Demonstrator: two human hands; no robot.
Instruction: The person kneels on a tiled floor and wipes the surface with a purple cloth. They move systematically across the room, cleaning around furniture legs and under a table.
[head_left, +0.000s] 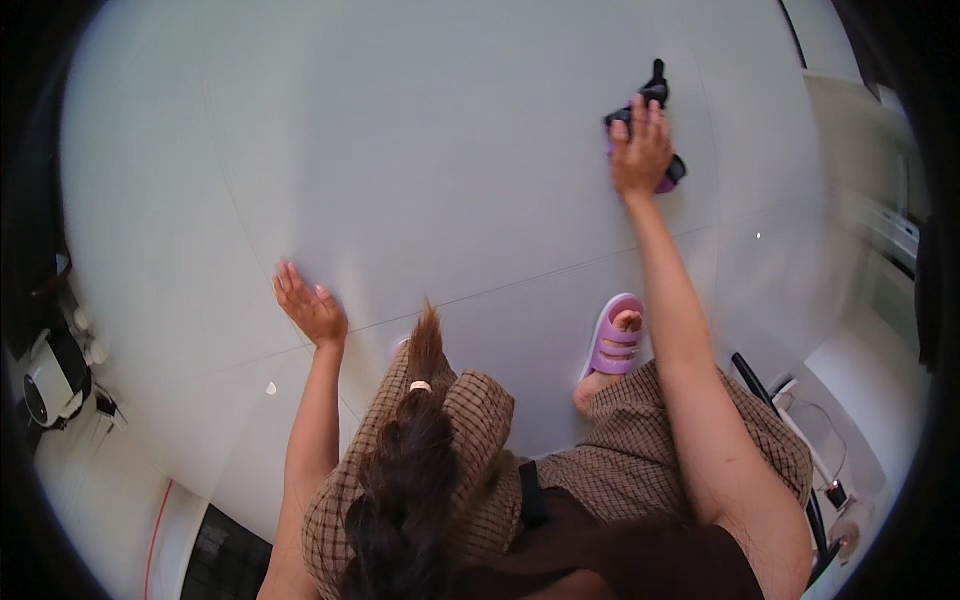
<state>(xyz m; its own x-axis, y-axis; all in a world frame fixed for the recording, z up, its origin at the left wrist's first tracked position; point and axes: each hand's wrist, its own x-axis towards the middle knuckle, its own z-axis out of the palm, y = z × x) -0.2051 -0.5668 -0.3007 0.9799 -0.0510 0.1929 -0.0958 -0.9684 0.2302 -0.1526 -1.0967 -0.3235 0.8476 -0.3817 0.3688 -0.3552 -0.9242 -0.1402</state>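
My right hand (642, 154) lies over a black and purple object (673, 172) on the grey tiled floor (465, 172). Black parts stick out beyond the fingertips and beside the wrist, while the palm hides the middle, so its kind is unclear. The fingers are stretched out across it; whether they grip it cannot be told. Over on the left, my left hand (311, 306) is spread with nothing in it, at or just above the floor. Between my arms are my checked trousers (480, 420) and a pink slide sandal (616, 341) on one foot.
A white device (54, 382) stands at the left rim. By my right knee are a black bar (754, 382) and a thin cable (832, 427). A dark panel (225, 555) lies at the lower left. My braided hair (412, 450) hangs into view.
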